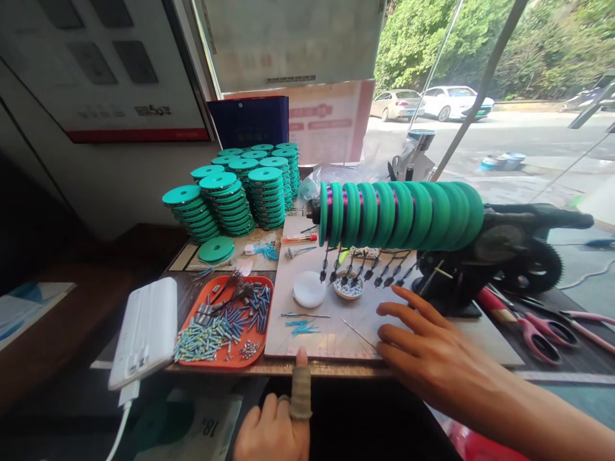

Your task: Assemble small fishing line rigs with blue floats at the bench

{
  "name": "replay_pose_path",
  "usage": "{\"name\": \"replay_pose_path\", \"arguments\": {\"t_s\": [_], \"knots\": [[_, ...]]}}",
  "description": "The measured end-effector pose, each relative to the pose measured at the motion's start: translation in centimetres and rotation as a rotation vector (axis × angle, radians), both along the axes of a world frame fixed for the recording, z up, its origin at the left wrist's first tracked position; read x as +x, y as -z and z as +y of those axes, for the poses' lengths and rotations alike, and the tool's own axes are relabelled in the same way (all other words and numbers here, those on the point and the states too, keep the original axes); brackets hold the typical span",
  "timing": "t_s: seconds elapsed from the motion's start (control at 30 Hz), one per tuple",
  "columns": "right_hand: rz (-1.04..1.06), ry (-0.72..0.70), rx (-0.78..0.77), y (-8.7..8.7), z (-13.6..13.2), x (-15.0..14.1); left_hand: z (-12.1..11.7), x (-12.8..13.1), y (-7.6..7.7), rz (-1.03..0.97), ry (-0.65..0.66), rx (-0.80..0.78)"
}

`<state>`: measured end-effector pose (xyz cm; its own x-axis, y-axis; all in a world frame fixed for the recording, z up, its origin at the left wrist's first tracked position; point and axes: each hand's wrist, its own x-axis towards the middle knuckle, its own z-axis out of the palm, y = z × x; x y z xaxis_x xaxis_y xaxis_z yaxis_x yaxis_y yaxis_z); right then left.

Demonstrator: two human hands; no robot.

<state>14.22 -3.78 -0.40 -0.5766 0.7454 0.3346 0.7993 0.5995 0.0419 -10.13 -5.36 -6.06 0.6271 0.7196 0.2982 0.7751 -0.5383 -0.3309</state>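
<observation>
My left hand [276, 429] is at the board's front edge, its wrapped finger [301, 392] stretched out and the other fingers curled; nothing shows in it. My right hand [423, 342] is over the board [336, 339] with fingers spread, beside a thin needle [358, 333]. Above it, a row of green foam spools [398, 214] wound with purple line sits on a black winder [504, 246]. Small dark weights [355, 280] hang from the spools on short lines. Below them stand a bowl of white beads [348, 286] and a round white lid [309, 289].
Stacked green spools [221, 198] stand at the back left. An orange tray [225, 320] holds small blue-green pieces and metal parts. A white power bank [144, 333] with a cable is left of it. Pink-handled scissors [541, 336] lie at the right. Blue strips [302, 328] lie on the board.
</observation>
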Motion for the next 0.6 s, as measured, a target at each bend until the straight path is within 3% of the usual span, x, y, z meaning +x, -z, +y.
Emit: {"name": "replay_pose_path", "arguments": {"t_s": [0.27,0.6], "knots": [[0.01,-0.002,0.0,-0.1,0.0,0.0,0.1,0.1,-0.1,-0.041,-0.008,0.017],[0.132,-0.041,0.071,1.0,0.1,0.0,-0.4,0.5,0.4,-0.124,-0.041,-0.016]]}}
